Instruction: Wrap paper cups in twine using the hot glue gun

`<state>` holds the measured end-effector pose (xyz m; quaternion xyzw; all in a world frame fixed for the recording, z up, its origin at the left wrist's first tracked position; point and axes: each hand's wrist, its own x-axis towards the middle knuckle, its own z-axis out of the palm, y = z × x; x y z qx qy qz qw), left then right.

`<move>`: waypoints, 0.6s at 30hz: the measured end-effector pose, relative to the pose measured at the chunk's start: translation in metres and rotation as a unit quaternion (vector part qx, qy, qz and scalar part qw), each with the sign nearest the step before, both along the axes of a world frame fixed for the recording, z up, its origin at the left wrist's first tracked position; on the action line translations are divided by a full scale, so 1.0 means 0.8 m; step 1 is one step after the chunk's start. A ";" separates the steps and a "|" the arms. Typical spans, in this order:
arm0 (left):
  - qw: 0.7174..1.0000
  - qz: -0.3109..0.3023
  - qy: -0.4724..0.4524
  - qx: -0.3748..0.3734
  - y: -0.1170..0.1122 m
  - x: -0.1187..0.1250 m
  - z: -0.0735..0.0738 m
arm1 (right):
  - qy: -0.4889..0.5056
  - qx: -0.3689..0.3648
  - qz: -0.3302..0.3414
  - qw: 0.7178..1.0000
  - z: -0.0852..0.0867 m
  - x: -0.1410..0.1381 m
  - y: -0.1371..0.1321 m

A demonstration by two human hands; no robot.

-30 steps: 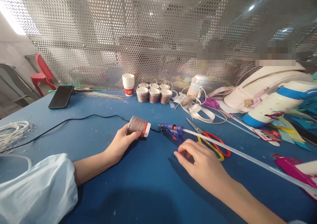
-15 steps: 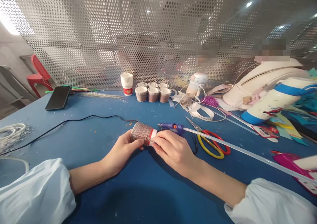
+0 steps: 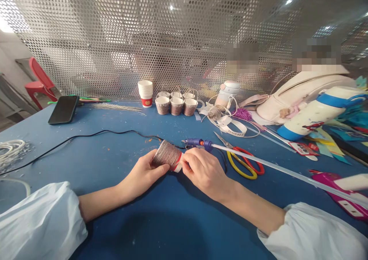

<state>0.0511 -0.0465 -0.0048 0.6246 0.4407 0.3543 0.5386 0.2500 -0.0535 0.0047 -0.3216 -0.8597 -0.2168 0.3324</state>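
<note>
A paper cup (image 3: 167,155) wound with brownish-grey cord lies tilted on its side above the table, a red and white band bare near its base. My left hand (image 3: 146,172) is closed around the cord-covered part, thumb on the near side. At the base end, my right hand (image 3: 202,170) has its fingers pinched together; what they hold is hidden, possibly the cord's end. Just behind my right hand lies a blue glue gun (image 3: 198,142) with a long clear glue stick (image 3: 267,167) reaching right. Scissors (image 3: 241,162) with red and yellow handles rest beside it.
Several cord-wrapped cups (image 3: 176,106) and a stack of paper cups (image 3: 145,95) stand along the perforated metal screen (image 3: 115,41). A black cable (image 3: 86,136) crosses the left side. A phone (image 3: 63,109), a bottle (image 3: 322,112) and a magenta power strip (image 3: 330,179) lie around the edges.
The cup has turned slightly in my left hand, its base end tipping lower. My right fingers have shifted a little along the base and curled more. The view has moved slightly.
</note>
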 end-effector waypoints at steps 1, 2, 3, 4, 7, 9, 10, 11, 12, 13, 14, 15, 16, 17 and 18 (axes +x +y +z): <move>1.000 0.000 0.000 -0.001 0.000 0.000 0.000 | -0.008 0.005 -0.002 1.000 0.000 0.001 0.000; 1.000 -0.001 0.000 -0.003 0.000 0.000 -0.001 | -0.015 0.010 -0.003 1.000 0.000 0.001 0.000; 1.000 -0.003 0.000 -0.005 0.000 0.000 -0.001 | -0.021 0.015 -0.003 1.000 0.000 0.002 0.000; 1.000 -0.005 0.000 -0.007 0.000 0.000 -0.001 | -0.026 0.019 -0.001 0.999 0.000 0.002 0.000; 1.000 -0.021 0.001 -0.009 0.001 -0.001 -0.003 | -0.033 0.023 0.009 0.999 -0.001 0.003 -0.001; 0.999 -0.035 0.001 -0.008 0.001 -0.001 -0.003 | -0.035 0.019 0.013 0.999 -0.002 0.003 -0.001; 0.999 -0.039 0.001 -0.006 0.000 -0.001 -0.003 | -0.036 0.016 0.012 0.999 -0.001 0.003 -0.001; 0.999 -0.041 0.002 -0.003 0.000 -0.001 -0.002 | -0.037 0.012 0.010 0.999 -0.001 0.004 -0.002; 0.999 -0.040 0.003 0.002 0.000 -0.001 -0.001 | -0.036 0.009 0.007 0.999 -0.001 0.004 -0.002; 0.999 -0.038 0.003 0.008 -0.001 -0.001 0.001 | -0.036 0.006 0.003 0.999 0.000 0.004 -0.002; 0.999 -0.036 0.003 0.014 -0.001 -0.001 0.002 | -0.035 0.004 0.001 0.999 0.000 0.004 -0.002; 0.999 -0.034 0.002 0.020 -0.001 -0.001 0.003 | -0.034 0.002 0.000 0.999 0.000 0.005 -0.002; 0.999 -0.033 0.002 0.024 -0.001 -0.001 0.004 | -0.034 -0.001 -0.001 0.999 0.001 0.005 -0.003; 0.999 -0.033 0.001 0.028 -0.002 -0.001 0.004 | -0.034 -0.006 -0.003 0.999 0.001 0.005 -0.003; 0.999 -0.034 0.001 0.033 -0.002 -0.001 0.004 | -0.034 -0.013 -0.003 0.999 0.001 0.005 -0.003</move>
